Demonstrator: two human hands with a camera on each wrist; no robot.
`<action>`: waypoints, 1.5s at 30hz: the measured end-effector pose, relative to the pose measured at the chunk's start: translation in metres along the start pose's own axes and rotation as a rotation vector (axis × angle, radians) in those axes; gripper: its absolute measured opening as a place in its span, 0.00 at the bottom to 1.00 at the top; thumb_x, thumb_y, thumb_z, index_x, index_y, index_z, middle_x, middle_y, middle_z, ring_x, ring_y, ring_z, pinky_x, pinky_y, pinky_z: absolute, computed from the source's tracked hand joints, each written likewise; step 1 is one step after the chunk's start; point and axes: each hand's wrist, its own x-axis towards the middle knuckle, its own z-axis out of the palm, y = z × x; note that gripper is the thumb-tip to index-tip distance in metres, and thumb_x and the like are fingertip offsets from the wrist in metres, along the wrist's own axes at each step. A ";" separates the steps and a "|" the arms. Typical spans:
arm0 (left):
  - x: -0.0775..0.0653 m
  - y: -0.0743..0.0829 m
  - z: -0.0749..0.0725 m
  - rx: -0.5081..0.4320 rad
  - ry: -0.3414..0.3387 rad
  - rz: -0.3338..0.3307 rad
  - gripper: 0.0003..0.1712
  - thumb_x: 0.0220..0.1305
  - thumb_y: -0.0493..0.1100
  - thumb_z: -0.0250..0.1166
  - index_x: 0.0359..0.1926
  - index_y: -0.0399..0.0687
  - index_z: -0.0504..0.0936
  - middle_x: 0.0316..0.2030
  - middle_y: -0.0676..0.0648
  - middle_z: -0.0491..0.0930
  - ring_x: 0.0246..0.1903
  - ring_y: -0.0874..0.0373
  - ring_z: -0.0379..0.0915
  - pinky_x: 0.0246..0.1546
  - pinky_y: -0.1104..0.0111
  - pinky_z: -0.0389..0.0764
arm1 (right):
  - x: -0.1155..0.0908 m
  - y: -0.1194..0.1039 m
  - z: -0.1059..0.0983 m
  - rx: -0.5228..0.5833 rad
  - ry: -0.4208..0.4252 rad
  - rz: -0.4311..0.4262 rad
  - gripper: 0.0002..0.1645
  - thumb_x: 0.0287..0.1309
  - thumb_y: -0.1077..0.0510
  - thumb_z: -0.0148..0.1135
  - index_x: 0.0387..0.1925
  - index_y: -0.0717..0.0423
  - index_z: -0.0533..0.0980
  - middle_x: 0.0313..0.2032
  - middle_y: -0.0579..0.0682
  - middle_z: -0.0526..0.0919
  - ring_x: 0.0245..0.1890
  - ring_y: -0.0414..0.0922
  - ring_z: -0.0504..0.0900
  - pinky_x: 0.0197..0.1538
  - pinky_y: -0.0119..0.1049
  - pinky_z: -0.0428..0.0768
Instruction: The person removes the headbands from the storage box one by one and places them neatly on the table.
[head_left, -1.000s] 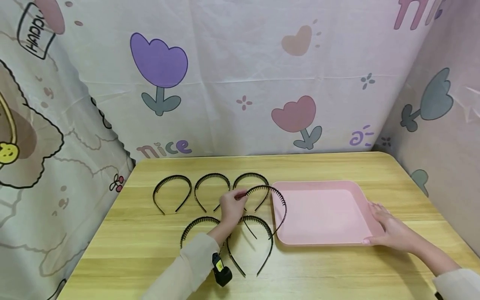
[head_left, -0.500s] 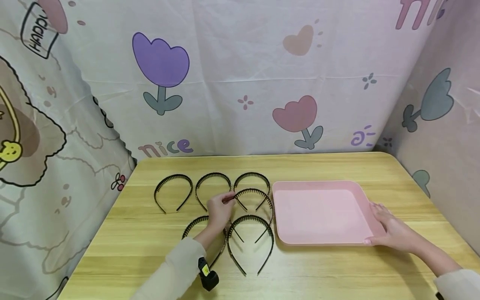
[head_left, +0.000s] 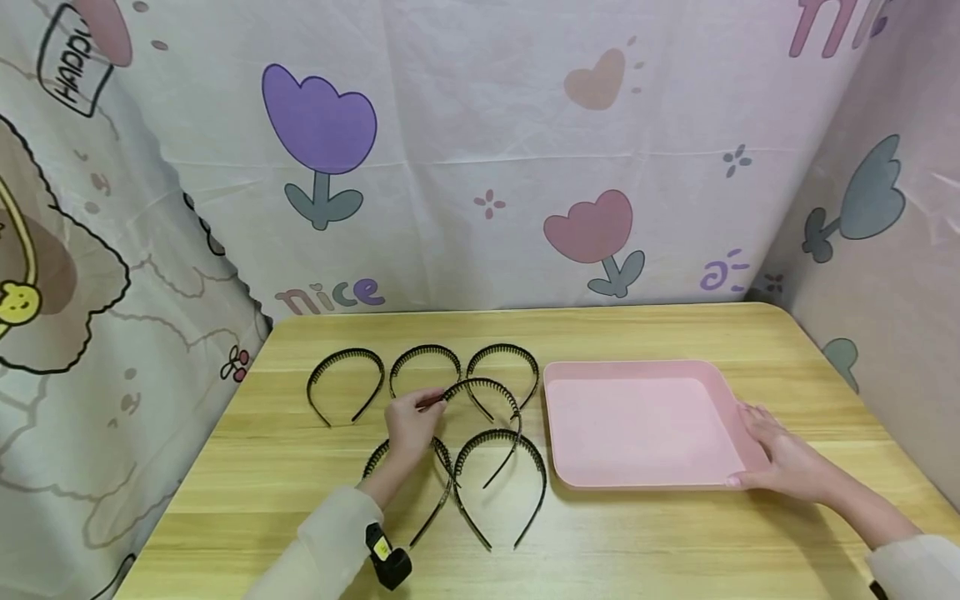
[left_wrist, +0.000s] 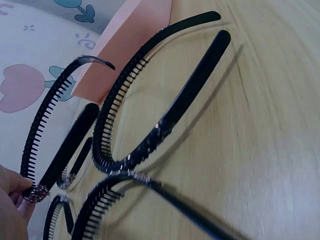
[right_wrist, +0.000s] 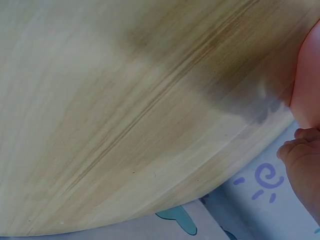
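Note:
My left hand (head_left: 412,429) pinches a black toothed headband (head_left: 480,381) at one side of its arch, above the other headbands. In the left wrist view this held headband (left_wrist: 65,150) shows comb teeth and sparkly stones near the fingers. Three headbands lie in a back row: left (head_left: 346,353), middle (head_left: 425,347) and right (head_left: 502,347). Nearer me lie two more, the front right headband (head_left: 544,483) and the front left headband (head_left: 431,521), partly hidden by my left hand and wrist. My right hand (head_left: 787,462) holds the near right corner of a pink tray (head_left: 637,487).
The wooden table (head_left: 637,550) carries everything. A patterned cloth (head_left: 450,100) hangs behind it and along both sides. Small black cameras are strapped at the wrists, the left camera (head_left: 390,567) near the front headbands.
My left hand has moved left with the pinched headband, away from the tray's left edge. The right hand and tray have stayed in place.

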 end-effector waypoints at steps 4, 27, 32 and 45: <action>0.001 -0.005 -0.009 0.043 0.007 -0.003 0.11 0.51 0.28 0.65 0.38 0.33 0.84 0.37 0.35 0.84 0.37 0.46 0.82 0.32 0.73 0.83 | 0.001 -0.001 -0.001 0.003 0.008 -0.005 0.63 0.36 0.53 0.74 0.63 0.83 0.48 0.60 0.84 0.53 0.65 0.75 0.40 0.56 0.08 0.26; 0.010 -0.033 -0.071 0.151 -0.017 -0.035 0.11 0.53 0.30 0.66 0.40 0.34 0.83 0.39 0.35 0.83 0.33 0.57 0.82 0.26 0.85 0.76 | 0.001 -0.002 -0.002 -0.006 0.007 0.010 0.64 0.37 0.52 0.74 0.64 0.81 0.47 0.60 0.84 0.52 0.65 0.75 0.41 0.58 0.09 0.25; 0.011 -0.038 -0.093 0.178 -0.004 -0.064 0.12 0.54 0.32 0.66 0.42 0.35 0.83 0.41 0.35 0.82 0.28 0.78 0.74 0.27 0.85 0.76 | 0.002 -0.003 -0.003 -0.006 -0.001 0.010 0.64 0.37 0.52 0.74 0.63 0.82 0.47 0.60 0.83 0.52 0.65 0.76 0.41 0.59 0.10 0.24; 0.005 -0.055 -0.130 0.237 0.062 -0.141 0.13 0.55 0.33 0.65 0.43 0.34 0.82 0.40 0.36 0.83 0.24 0.87 0.66 0.25 0.86 0.73 | 0.001 -0.003 -0.002 -0.011 -0.021 0.036 0.63 0.37 0.51 0.74 0.63 0.82 0.48 0.61 0.83 0.52 0.64 0.76 0.42 0.57 0.10 0.23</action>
